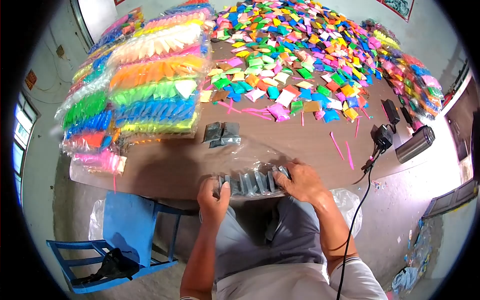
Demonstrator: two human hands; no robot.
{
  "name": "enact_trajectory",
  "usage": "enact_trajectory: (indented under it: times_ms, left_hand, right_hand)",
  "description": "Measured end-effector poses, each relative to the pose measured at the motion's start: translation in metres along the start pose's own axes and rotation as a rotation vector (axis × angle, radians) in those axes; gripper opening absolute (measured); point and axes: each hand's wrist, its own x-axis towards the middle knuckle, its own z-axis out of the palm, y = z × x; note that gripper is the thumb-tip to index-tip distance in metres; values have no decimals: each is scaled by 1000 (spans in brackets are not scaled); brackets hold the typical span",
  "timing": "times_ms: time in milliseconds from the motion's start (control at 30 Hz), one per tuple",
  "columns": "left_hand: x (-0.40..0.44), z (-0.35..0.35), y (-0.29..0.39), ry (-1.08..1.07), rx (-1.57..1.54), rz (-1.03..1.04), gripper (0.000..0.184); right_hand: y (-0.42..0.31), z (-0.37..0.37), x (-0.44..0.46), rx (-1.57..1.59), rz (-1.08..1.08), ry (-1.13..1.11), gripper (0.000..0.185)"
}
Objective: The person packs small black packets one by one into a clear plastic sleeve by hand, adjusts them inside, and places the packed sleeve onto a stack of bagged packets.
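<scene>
At the table's near edge, a row of several dark grey packets (254, 183) stands on edge inside a clear plastic bag (245, 159). My left hand (213, 197) is closed around the left end of the row, thumb on top. At the opposite end, my right hand (302, 182) grips the packets, with its fingers curled over them. Parts of the end packets are hidden by my fingers. Just beyond the bag lie a few loose dark packets (222, 134), slightly overlapping.
Colourful packets form a large pile (295, 55) at the back. Filled clear bags (155, 90) are stacked on the left, more (410, 80) on the right. A steel flask (415, 144) and black cabled device (383, 137) sit right. A blue chair (127, 227) stands below left.
</scene>
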Motion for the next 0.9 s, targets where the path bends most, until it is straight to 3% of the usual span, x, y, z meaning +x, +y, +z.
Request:
enact_trajectory:
  times_ms: [133,233,533,600,733,833,900]
  left_hand:
    - [1,1,3,11,-7,3,16]
    - [1,0,4,9,-3,-13,16]
    - [0,1,4,2,-10,-22,17]
    - [1,1,5,18,10,2,17]
    - [2,1,6,12,15,-9,16]
    - [-1,0,7,13,10,-62,15]
    - [1,1,4,18,33,-12,15]
  right_hand:
    - [-2,-6,-1,30,-49,30,55]
    - [-10,-15,-3,81,41,-9,53]
    - [-11,-29,-9,181,49,-81,41]
    - [-7,-21,-7,60,-65,27,42]
    - [1,-2,-3,-39,-43,57,41]
    - [-6,-16,-5,159,53,93,38]
    - [-15,-31,-8,277,92,248,34]
